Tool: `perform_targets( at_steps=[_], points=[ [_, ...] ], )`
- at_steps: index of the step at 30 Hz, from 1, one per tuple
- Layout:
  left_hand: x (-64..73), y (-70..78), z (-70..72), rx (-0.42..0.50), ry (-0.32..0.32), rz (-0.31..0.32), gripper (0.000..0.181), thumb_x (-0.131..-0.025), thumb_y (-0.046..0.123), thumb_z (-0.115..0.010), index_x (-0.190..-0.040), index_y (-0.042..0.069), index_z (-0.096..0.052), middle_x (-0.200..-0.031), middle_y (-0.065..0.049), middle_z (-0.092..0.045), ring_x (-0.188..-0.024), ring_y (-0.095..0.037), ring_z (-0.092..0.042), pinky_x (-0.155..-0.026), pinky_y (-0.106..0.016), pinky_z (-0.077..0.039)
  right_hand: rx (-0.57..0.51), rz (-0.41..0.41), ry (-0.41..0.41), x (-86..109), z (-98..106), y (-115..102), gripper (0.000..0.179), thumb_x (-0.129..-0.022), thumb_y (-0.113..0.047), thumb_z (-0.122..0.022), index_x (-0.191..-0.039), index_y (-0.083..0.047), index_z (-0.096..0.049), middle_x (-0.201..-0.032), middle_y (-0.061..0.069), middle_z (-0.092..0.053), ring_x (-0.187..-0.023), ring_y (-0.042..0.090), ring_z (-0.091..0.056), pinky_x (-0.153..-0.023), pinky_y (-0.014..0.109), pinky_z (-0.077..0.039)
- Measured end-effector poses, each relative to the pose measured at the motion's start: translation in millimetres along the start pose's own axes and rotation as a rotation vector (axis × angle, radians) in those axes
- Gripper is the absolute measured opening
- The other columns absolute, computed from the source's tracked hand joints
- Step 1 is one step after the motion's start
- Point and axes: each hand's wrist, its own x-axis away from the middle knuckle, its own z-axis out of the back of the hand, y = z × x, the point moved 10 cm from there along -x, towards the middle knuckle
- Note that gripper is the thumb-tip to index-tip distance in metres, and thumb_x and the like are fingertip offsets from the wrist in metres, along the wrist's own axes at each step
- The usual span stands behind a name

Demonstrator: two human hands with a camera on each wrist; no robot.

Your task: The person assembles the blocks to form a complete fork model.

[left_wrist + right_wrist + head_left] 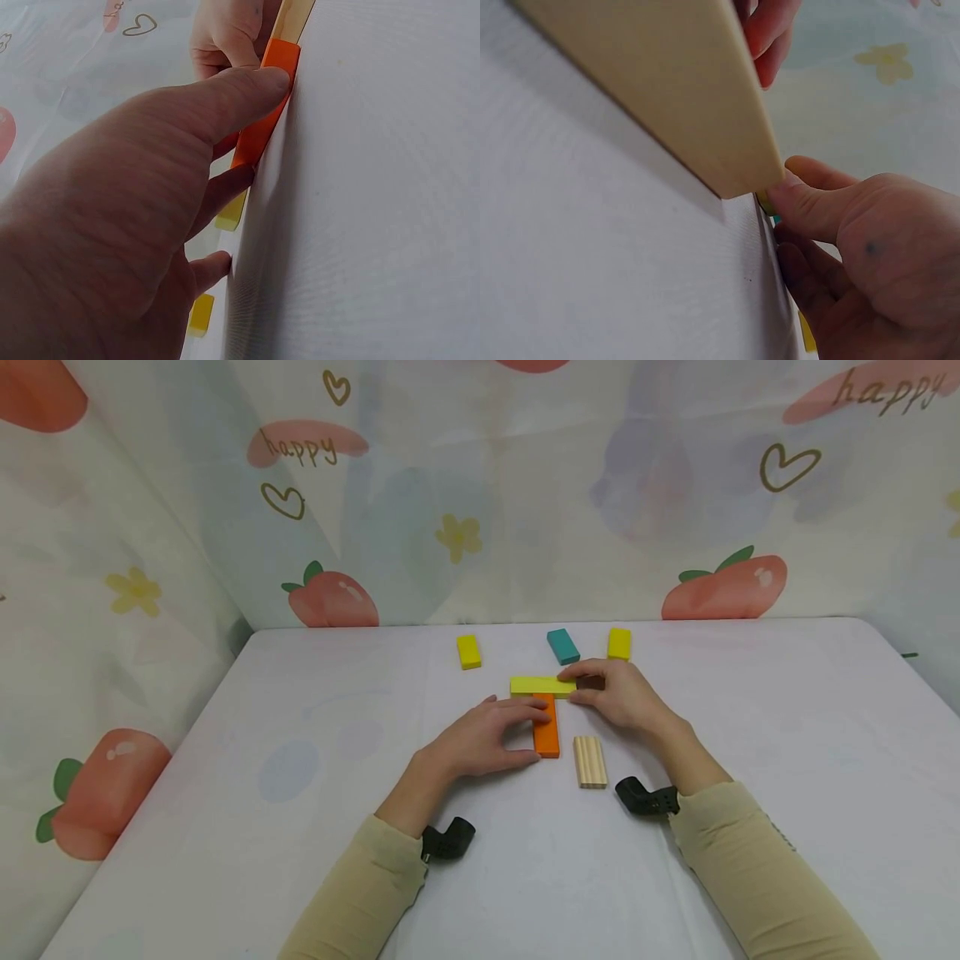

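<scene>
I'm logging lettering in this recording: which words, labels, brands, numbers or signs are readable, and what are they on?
"happy": left red patch on the backdrop, head view.
"happy": upper-right red patch, same backdrop.
Partial word on the backdrop, left wrist view's top edge: cut off, too blurred to read whole.
Small dark marks on the right sleeve: too small to read.
Blocks: no text visible.

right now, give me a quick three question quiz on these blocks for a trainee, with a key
1. Which block does the left hand hold?
2. True or false: the wooden piece lies apart from the yellow-green block that the right hand holds.
3. Fill in: in the head view's back row, a ____ lies between two small yellow blocks.

Key:
1. The orange block.
2. True.
3. teal block.
</scene>
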Motion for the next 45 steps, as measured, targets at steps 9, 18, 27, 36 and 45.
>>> perform_targets(
  at_steps=[9, 18, 27, 36, 45],
  points=[
    [1.0, 1.1, 0.6, 0.004, -0.004, 0.002, 0.047, -0.094, 0.03, -0.073, -0.138, 0.017, -0.063, -0.152, 0.006, -0.047, -0.142, -0.009, -0.038, -0.121, -0.048, -0.017, 0.005, -0.008, -0.005, -0.1, 0.5, 1.0, 0.031, -0.096, -0.009, -0.069, -0.127, -0.008, -0.069, -0.132, 0.016, -0.061, -0.12, 0.034, -0.053, -0.11, 0.054, -0.038],
    [0.8, 1.7, 0.5, -0.002, -0.009, 0.0, 0.047, -0.094, 0.029, -0.073, -0.138, 0.017, -0.062, -0.152, 0.006, -0.048, -0.142, -0.009, -0.038, -0.121, -0.049, -0.017, -0.003, -0.016, -0.004, 0.1, 1.3, 2.3, 0.03, -0.096, -0.008, -0.07, -0.126, -0.008, -0.07, -0.131, 0.016, -0.062, -0.118, 0.034, -0.054, -0.108, 0.053, -0.039],
    [0.5, 2.4, 0.7, 0.009, -0.012, -0.001, 0.047, -0.095, 0.029, -0.072, -0.138, 0.016, -0.062, -0.153, 0.006, -0.047, -0.142, -0.008, -0.038, -0.121, -0.05, -0.017, -0.005, -0.019, -0.011, 0.6, 1.7, 2.4, 0.03, -0.096, -0.008, -0.069, -0.126, -0.008, -0.069, -0.132, 0.016, -0.061, -0.119, 0.034, -0.053, -0.109, 0.053, -0.038],
    [0.2, 1.3, -0.1, 0.006, -0.011, 0.0, 0.047, -0.094, 0.03, -0.073, -0.139, 0.017, -0.062, -0.153, 0.006, -0.047, -0.142, -0.008, -0.038, -0.121, -0.05, -0.017, -0.01, -0.013, -0.019, 1.0, 1.8, 0.8, 0.03, -0.096, -0.009, -0.069, -0.126, -0.008, -0.069, -0.132, 0.016, -0.061, -0.12, 0.034, -0.053, -0.11, 0.054, -0.038],
    [-0.2, 1.2, 0.4, 0.001, -0.007, 0.005, 0.047, -0.094, 0.03, -0.073, -0.138, 0.017, -0.062, -0.152, 0.007, -0.048, -0.142, -0.008, -0.038, -0.121, -0.049, -0.017, -0.008, -0.006, -0.018, 0.5, 2.2, 1.0, 0.031, -0.096, -0.01, -0.069, -0.127, -0.009, -0.069, -0.133, 0.015, -0.061, -0.12, 0.034, -0.053, -0.11, 0.053, -0.038]
  ],
)
